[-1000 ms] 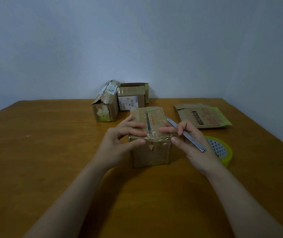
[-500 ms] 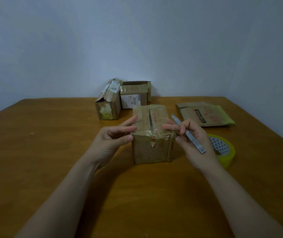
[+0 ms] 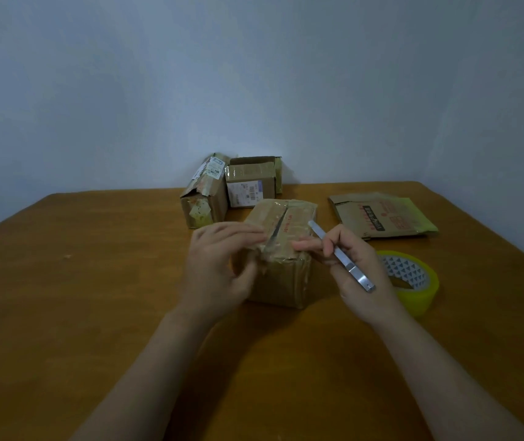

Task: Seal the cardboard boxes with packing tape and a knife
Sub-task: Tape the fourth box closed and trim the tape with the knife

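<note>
The fingers (image 3: 305,246) of my right hand (image 3: 359,275) curl around the thin metal knife (image 3: 343,259), and one fingertip touches the near top edge of the box (image 3: 289,218). The fingers of my left hand (image 3: 219,265) lie over the left flap with the thumb on the front face, but the blur hides whether they grip or only press. The box stands on the tabletop (image 3: 95,281) between my hands; I judge it light, with soft worn flaps and slippery old tape, so I would hold it at the stiffer corners, not near the open seam.
</note>
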